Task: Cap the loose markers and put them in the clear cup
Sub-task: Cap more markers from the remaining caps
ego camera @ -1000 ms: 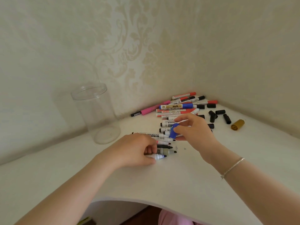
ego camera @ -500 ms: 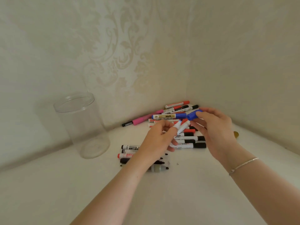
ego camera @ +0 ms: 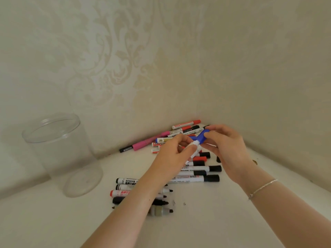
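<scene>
My left hand (ego camera: 172,156) holds a white marker (ego camera: 195,151) up above the pile, its tip pointing up and right. My right hand (ego camera: 227,149) pinches a blue cap (ego camera: 202,136) that meets the marker's tip. The clear cup (ego camera: 59,151) stands upright with nothing in it at the left, near the wall. Under my hands lie several markers: capped ones with black caps (ego camera: 211,178), uncapped ones (ego camera: 125,193) nearer me, and a pink marker (ego camera: 148,141) by the wall.
The white tabletop (ego camera: 206,221) fits into a corner of two wallpapered walls. More red and black markers (ego camera: 186,124) lie in that corner. A loose black cap (ego camera: 218,159) and a gold cap (ego camera: 255,161) peek out behind my right wrist.
My left hand lifted the white marker off the table. My right hand brought the blue cap onto its tip. The view has moved closer to the corner.
</scene>
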`<state>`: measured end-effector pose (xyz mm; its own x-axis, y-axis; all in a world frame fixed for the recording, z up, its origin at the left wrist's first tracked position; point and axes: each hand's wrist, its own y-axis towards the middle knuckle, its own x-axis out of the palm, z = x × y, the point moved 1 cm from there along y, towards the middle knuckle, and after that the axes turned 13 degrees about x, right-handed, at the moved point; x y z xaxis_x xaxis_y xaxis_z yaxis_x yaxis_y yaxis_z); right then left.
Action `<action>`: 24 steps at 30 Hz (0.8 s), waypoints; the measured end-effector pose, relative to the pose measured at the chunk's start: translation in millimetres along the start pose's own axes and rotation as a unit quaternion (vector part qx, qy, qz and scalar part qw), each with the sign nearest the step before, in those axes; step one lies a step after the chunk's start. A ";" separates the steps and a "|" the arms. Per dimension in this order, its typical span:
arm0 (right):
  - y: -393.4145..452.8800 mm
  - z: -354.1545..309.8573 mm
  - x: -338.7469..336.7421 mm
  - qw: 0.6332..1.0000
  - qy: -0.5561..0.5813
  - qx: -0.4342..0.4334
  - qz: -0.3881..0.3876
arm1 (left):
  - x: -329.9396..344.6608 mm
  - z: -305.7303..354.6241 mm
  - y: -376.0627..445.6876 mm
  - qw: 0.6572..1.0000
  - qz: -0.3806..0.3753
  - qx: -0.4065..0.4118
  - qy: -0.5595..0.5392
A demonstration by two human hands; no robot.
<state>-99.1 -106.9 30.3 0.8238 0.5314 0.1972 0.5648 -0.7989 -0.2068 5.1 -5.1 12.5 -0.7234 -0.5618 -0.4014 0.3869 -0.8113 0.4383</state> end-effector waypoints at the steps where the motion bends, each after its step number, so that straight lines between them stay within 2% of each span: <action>1: 1.0 -1.4 -0.9 1.000 -0.010 -0.005 -0.003 | -0.6 0.0 0.0 1.000 -0.001 0.007 0.013; 6: 6.3 -7.3 0.6 0.998 -0.024 -0.051 0.010 | -2.7 2.7 4.9 0.994 -0.013 0.045 0.099; 15: 16.2 -6.2 17.7 0.992 0.044 -0.105 0.047 | -1.9 -4.7 11.2 0.981 0.020 0.074 0.179; 24: 10.2 8.6 16.9 0.991 0.009 -0.132 0.014 | -6.8 -8.9 4.7 0.956 0.032 0.114 0.268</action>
<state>-78.9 -103.7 23.3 0.8361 0.5053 0.2135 0.5081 -0.8601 0.0457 16.9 -6.6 10.1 -0.2823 -0.6602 -0.6960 0.2416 -0.7511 0.6144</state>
